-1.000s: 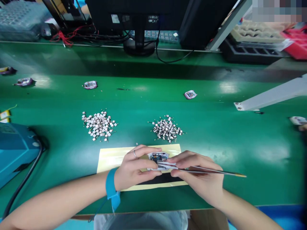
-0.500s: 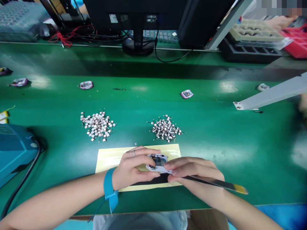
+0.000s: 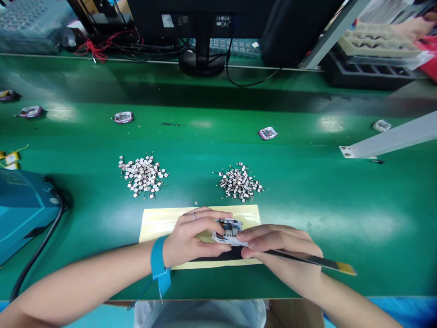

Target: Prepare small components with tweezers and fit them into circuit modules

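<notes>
My left hand point(image 3: 191, 234), with a blue band at its wrist, grips a small white-rimmed device point(image 3: 228, 231) whose circuit parts face up. Fingers of my right hand point(image 3: 283, 243) are pinched round metal tweezers point(image 3: 316, 260) with a yellow end that points right. The tweezers' tips are hidden at the device's lower right edge, where my right fingertips touch it. Beneath both hands lies a yellow sheet point(image 3: 157, 223) with a black strip point(image 3: 218, 255) on it. Beyond the sheet are two piles of small silvery parts, one left point(image 3: 143, 175) and one right point(image 3: 240, 183).
Similar devices lie farther back, one at centre right point(image 3: 268, 133) and one at left point(image 3: 123, 117). A blue box point(image 3: 27, 205) with a black cable stands at the left. A grey metal post point(image 3: 392, 134) slants in from the right. Behind stands a monitor point(image 3: 201, 27).
The whole view has shifted slightly, so most things appear a little farther right. Both hands keep their holds on the device and the tweezers, and the device looks slightly tilted from before.
</notes>
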`<state>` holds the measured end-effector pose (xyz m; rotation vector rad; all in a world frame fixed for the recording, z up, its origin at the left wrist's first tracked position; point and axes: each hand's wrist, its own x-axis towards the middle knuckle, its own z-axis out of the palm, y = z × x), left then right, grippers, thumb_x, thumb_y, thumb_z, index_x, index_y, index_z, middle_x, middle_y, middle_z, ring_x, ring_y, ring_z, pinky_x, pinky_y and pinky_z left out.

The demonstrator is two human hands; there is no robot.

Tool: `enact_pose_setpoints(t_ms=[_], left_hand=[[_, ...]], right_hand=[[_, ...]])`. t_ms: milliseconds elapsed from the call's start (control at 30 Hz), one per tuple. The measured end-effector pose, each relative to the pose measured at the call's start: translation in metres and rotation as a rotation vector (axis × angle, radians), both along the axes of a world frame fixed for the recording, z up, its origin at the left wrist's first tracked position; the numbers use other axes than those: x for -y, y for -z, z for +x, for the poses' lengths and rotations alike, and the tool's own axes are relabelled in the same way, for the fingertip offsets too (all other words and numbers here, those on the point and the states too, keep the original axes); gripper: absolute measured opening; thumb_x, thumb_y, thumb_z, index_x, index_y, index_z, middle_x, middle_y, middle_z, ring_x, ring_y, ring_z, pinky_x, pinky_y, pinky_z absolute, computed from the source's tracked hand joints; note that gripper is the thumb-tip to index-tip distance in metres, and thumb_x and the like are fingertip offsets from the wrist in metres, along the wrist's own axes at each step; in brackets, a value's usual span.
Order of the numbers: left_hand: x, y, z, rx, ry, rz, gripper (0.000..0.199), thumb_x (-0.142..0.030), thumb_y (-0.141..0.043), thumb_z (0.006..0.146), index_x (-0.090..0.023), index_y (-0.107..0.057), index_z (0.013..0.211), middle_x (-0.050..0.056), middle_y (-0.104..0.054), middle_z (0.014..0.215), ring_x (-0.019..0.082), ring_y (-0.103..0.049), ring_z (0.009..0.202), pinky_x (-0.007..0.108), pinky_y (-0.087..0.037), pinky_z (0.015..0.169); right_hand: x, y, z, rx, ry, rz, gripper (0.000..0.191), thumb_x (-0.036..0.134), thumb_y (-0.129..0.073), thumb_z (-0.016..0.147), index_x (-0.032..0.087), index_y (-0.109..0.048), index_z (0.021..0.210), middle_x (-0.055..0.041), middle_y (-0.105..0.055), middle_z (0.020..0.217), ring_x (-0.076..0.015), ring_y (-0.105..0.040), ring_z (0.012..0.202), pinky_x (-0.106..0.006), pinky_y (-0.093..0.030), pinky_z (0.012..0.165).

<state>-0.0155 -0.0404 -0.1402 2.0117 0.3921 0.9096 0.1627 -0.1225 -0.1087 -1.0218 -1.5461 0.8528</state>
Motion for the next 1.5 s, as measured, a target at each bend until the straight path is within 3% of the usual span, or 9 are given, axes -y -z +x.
enact_pose_setpoints(t_ms=[767,1500], left_hand=[[0.0005,0.0002,-0.0002,0.049,-0.022,0.04,0.023,-0.026,-0.07,0.065,-0.012,-0.054,0.074,0.015,-0.066,0.093,0.016,-0.063,0.079,0.026,-0.047,0.074],[-0.0003,-0.0038,0.0017,0.107,-0.021,0.12,0.025,-0.026,-0.07,0.065,-0.01,-0.054,0.077,0.018,-0.066,0.089,0.016,-0.064,0.077,0.025,-0.05,0.07]], right_hand=[[-0.0022,-0.0034,-0.0034,-0.047,0.047,-0.054,0.02,-0.001,-0.065,0.064,0.015,-0.065,0.077,-0.0047,-0.068,0.078,-0.0148,-0.065,0.072,-0.021,-0.055,0.067],[0.0014,0.0032,-0.0029,-0.121,0.019,-0.044,0.029,-0.003,-0.066,0.063,0.019,-0.064,0.082,-0.0015,-0.068,0.078,-0.0157,-0.065,0.074,-0.025,-0.055,0.068]])
